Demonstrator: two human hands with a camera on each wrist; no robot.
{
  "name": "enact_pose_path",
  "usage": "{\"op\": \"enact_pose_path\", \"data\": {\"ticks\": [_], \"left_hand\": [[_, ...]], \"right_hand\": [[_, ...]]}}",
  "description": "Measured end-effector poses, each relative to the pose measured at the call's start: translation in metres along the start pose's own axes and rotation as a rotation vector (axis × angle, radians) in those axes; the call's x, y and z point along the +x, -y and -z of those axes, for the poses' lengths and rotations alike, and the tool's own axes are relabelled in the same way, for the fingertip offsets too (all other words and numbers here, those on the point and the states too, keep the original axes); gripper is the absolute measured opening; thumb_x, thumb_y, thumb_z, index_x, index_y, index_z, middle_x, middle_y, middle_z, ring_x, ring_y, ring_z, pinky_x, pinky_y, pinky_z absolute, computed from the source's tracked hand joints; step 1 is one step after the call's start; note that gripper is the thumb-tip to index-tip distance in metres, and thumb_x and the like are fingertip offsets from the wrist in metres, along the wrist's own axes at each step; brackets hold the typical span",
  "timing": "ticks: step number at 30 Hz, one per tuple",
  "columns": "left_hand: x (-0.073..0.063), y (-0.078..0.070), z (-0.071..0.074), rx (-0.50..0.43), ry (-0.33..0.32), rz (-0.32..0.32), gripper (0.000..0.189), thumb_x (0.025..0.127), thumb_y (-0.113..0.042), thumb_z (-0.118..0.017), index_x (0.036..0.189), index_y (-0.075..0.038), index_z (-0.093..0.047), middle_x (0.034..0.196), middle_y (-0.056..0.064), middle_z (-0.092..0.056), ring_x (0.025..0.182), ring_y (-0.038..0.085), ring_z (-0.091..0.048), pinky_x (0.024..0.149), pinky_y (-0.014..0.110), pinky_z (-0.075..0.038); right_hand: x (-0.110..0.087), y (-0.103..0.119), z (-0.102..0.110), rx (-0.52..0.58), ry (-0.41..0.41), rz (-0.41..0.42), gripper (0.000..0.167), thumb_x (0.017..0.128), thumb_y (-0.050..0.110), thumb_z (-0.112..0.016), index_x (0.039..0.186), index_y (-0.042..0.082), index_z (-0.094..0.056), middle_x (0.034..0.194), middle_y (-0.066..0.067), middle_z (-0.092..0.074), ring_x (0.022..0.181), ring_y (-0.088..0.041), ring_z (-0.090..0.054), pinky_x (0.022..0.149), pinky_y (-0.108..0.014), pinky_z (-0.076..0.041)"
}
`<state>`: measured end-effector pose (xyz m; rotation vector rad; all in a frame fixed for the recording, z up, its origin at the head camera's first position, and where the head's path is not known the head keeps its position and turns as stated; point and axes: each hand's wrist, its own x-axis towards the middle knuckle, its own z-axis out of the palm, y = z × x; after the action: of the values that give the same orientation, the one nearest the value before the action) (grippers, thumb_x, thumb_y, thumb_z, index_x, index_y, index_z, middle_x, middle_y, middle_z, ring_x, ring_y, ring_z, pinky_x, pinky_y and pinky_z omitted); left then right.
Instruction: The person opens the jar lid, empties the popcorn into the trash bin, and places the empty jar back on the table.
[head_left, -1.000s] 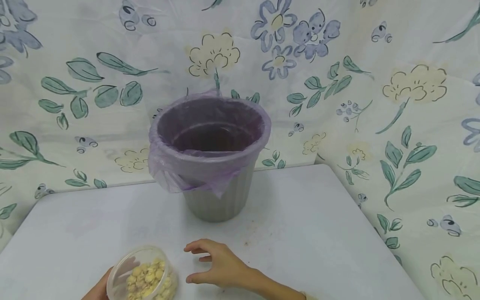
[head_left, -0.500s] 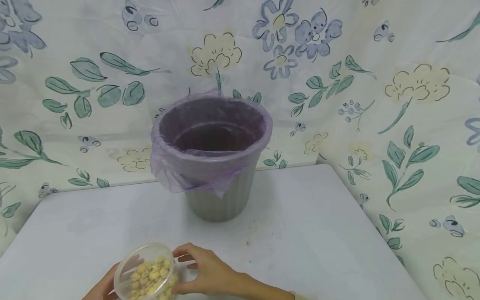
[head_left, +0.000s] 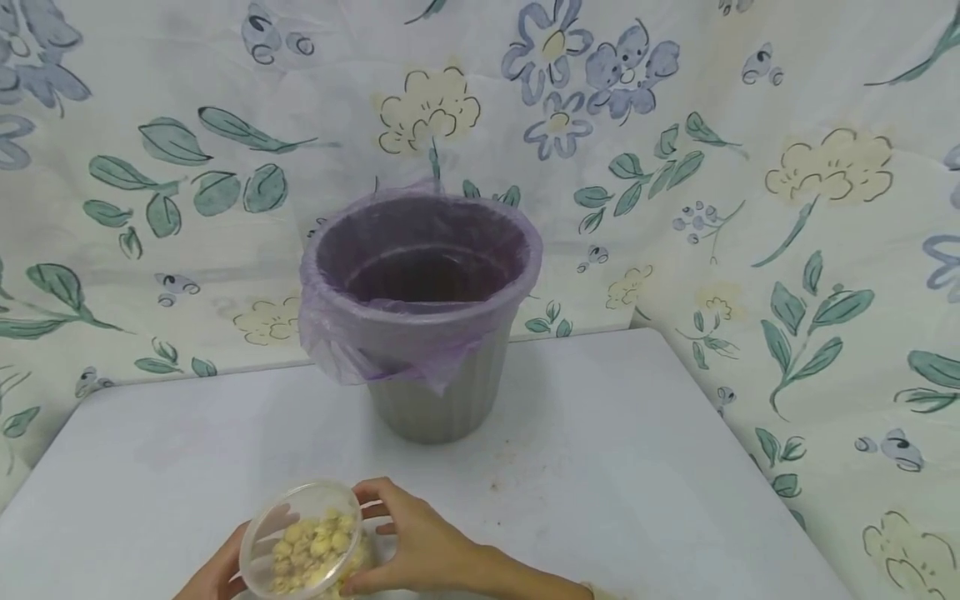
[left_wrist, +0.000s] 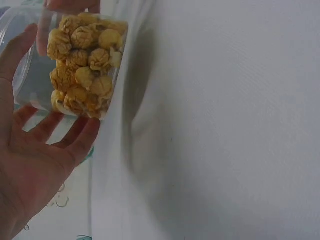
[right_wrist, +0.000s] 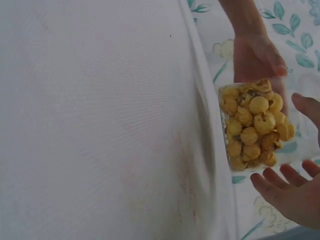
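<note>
A clear plastic tub (head_left: pixel 258 554) of popcorn, with no lid on its round mouth, stays between both hands low in the head view. My left hand (left_wrist: pixel 40 165) holds it from one side, fingers under the wall and thumb across the front. From the opposite side my right hand (head_left: pixel 420 537) grips the tub, its thumb low on the wall and its fingers near the rim. Yellow popcorn (right_wrist: pixel 255 125) fills the lower part, as the right wrist view shows. The tub leans a little, its mouth facing up and toward the camera.
A grey bin (head_left: pixel 442 408) with a purple bag (head_left: pixel 397 346) folded over its rim stands behind the hands on a white table (head_left: pixel 615 467). Small crumbs (head_left: pixel 495 486) lie right of the bin's base. Flower-patterned cloth (head_left: pixel 555 83) hangs behind and at the right.
My right hand has come left from open air and taken hold of the tub's right side. The tub and my left hand have shifted slightly to the right.
</note>
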<state>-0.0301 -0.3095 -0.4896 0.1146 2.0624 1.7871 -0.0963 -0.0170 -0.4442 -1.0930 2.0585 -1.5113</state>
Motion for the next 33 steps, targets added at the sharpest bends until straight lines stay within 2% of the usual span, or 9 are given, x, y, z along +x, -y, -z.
{"op": "enact_pose_path", "data": {"ticks": [3,8,13,16,18,22,25,28,33], "left_hand": [[0.002,-0.003,-0.003,0.048,-0.022,-0.007,0.077,0.088,-0.005,-0.071,0.136,-0.053,-0.035,0.133,-0.036,-0.043,0.117,-0.008,-0.044,0.085,0.035,-0.051],[0.006,-0.006,-0.006,0.216,-0.046,-0.162,0.080,0.089,-0.007,-0.069,0.145,-0.049,-0.031,0.139,-0.031,-0.041,0.123,-0.011,-0.038,0.080,0.035,-0.049],[0.014,-0.016,-0.010,0.279,-0.053,-0.304,0.082,0.090,-0.008,-0.069,0.151,-0.043,-0.028,0.140,-0.026,-0.043,0.123,-0.007,-0.041,0.077,0.030,-0.050],[0.017,-0.029,-0.018,0.300,-0.077,-0.325,0.085,0.087,-0.002,-0.071,0.154,-0.031,-0.028,0.140,-0.023,-0.045,0.123,-0.005,-0.044,0.078,0.029,-0.050],[0.018,-0.040,-0.025,0.315,-0.100,-0.311,0.090,0.083,0.005,-0.073,0.155,-0.025,-0.028,0.139,-0.023,-0.045,0.122,-0.005,-0.045,0.079,0.036,-0.050],[0.019,-0.058,-0.036,0.350,-0.121,-0.339,0.090,0.080,0.005,-0.075,0.155,-0.015,-0.028,0.138,-0.020,-0.048,0.119,-0.002,-0.049,0.080,0.035,-0.051],[0.021,-0.069,-0.041,0.367,-0.135,-0.339,0.089,0.080,0.002,-0.077,0.154,-0.014,-0.030,0.138,-0.021,-0.048,0.116,0.000,-0.051,0.080,0.027,-0.052],[0.025,-0.079,-0.046,0.384,-0.130,-0.364,0.086,0.081,0.000,-0.078,0.153,-0.013,-0.033,0.139,-0.020,-0.047,0.117,0.000,-0.051,0.082,0.028,-0.054],[0.034,-0.095,-0.053,0.431,-0.108,-0.461,0.091,0.078,-0.001,-0.082,0.155,-0.014,-0.034,0.143,-0.019,-0.046,0.121,-0.002,-0.048,0.081,0.030,-0.055]], "right_hand": [[-0.002,0.000,0.002,0.011,-0.002,-0.002,0.085,0.078,0.014,-0.088,0.145,0.013,-0.035,0.145,-0.002,-0.045,0.125,-0.006,-0.050,0.095,-0.021,-0.046],[-0.006,0.003,0.007,0.012,-0.031,0.025,0.087,0.078,0.015,-0.088,0.146,0.015,-0.035,0.145,0.000,-0.044,0.126,-0.007,-0.049,0.095,-0.020,-0.046],[-0.009,0.008,0.013,0.068,-0.073,0.067,0.087,0.077,0.010,-0.088,0.146,0.015,-0.036,0.142,0.002,-0.047,0.123,-0.007,-0.051,0.098,-0.022,-0.045],[-0.010,0.011,0.019,0.080,-0.093,0.093,0.090,0.075,0.008,-0.089,0.147,0.015,-0.035,0.142,0.002,-0.047,0.124,-0.008,-0.050,0.099,-0.025,-0.045],[-0.011,0.014,0.022,0.074,-0.105,0.107,0.092,0.074,0.007,-0.089,0.148,0.015,-0.034,0.142,0.002,-0.047,0.125,-0.009,-0.049,0.100,-0.026,-0.045],[-0.014,0.017,0.027,0.060,-0.138,0.121,0.095,0.074,0.009,-0.090,0.150,0.016,-0.034,0.143,0.003,-0.048,0.128,-0.011,-0.048,0.101,-0.028,-0.044],[-0.017,0.019,0.030,0.052,-0.171,0.115,0.096,0.073,0.011,-0.091,0.150,0.019,-0.034,0.142,0.004,-0.049,0.129,-0.012,-0.048,0.101,-0.029,-0.045],[-0.019,0.021,0.034,0.029,-0.199,0.114,0.098,0.072,0.013,-0.092,0.150,0.021,-0.033,0.143,0.005,-0.049,0.129,-0.012,-0.048,0.101,-0.031,-0.045],[-0.023,0.024,0.043,-0.006,-0.227,0.144,0.101,0.070,0.013,-0.093,0.151,0.021,-0.032,0.144,0.005,-0.049,0.130,-0.013,-0.047,0.102,-0.034,-0.045]]}}
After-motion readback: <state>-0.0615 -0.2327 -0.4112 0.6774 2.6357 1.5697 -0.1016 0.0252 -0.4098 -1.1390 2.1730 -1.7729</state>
